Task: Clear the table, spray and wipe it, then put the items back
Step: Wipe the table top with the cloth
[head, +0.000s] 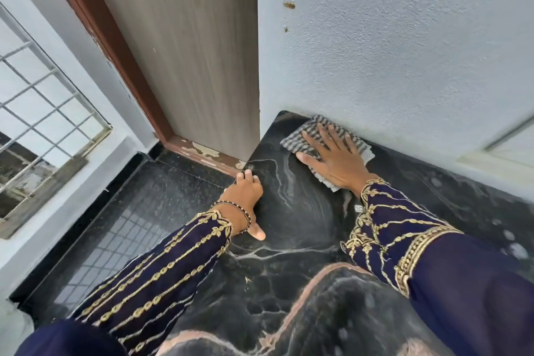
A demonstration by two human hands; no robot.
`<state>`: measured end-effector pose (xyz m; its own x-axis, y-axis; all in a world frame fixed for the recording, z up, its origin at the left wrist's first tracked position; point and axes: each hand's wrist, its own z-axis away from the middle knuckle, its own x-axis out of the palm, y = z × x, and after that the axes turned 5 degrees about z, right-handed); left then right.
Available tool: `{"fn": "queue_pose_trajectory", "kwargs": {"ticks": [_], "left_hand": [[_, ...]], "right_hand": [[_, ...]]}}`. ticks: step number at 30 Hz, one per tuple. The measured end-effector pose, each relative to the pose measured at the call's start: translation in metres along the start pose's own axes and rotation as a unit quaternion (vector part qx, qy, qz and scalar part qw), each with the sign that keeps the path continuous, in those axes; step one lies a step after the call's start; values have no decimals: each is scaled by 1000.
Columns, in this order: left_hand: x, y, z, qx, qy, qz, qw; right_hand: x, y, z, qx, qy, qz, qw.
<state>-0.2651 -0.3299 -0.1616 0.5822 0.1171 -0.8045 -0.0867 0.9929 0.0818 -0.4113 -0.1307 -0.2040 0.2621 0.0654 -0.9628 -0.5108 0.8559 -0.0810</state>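
Right hand (332, 159) flat, fingers spread, presses the grey striped cloth (294, 139) beside the pale wall (404, 52) on the black veined stone surface (289, 225); left hand (245, 196) curls over its edge. Limp cloth, I'd say: palm its middle.

From my remote feed: a grey wood-grain door (187, 52) stands in a brown frame (115, 52) whose paint flakes at the foot, beside a textured pale wall (404, 37) bearing two small brown marks (289, 5). At left, a white window grille (43, 101) is mirrored in the speckled black floor (144, 211).
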Motion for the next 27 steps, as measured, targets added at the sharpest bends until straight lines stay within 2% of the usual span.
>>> {"fn": "queue_pose_trajectory", "kwargs": {"ticks": [6, 8, 10, 12, 17, 27], "left_hand": [[-1, 1, 12, -2, 31, 44, 999], [6, 3, 30, -16, 89, 83, 992], [25, 7, 56, -11, 172, 63, 983], [53, 10, 86, 16, 218, 65, 974], [118, 6, 169, 32, 238, 145, 960], [179, -14, 269, 7, 238, 187, 953]], "right_hand": [[18, -33, 42, -20, 20, 10, 1000], [26, -52, 68, -27, 28, 9, 999], [38, -73, 98, -36, 36, 4, 999], [49, -93, 131, -52, 48, 6, 997], [81, -145, 210, -107, 83, 17, 991], [113, -229, 324, -165, 62, 10, 984]]}}
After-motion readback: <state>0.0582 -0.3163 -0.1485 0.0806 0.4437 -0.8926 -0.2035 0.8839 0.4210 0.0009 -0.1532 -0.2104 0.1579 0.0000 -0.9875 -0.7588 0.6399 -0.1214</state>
